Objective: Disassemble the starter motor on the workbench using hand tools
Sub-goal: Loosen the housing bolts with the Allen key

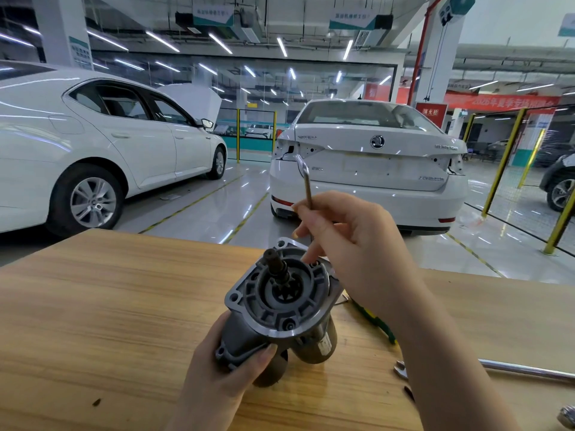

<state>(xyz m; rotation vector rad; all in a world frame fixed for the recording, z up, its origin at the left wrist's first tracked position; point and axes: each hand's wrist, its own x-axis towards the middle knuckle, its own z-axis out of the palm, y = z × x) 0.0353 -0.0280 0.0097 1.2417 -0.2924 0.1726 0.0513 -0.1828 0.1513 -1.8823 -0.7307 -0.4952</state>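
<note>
The grey starter motor (280, 303) is tilted up off the wooden workbench (109, 306), its drive end with the dark pinion shaft facing me. My left hand (224, 371) grips its lower housing from below, thumb across the flange. My right hand (351, 244) is above the motor's far rim and holds a slim silver wrench (306, 181) upright, its open jaw pointing up. One fingertip of that hand touches the housing's upper edge.
A larger silver wrench (522, 371) lies on the bench at right. A green-and-yellow tool handle (378, 325) shows from under my right forearm. A small metal part (567, 416) sits at the bottom right corner. White cars stand beyond the bench's far edge.
</note>
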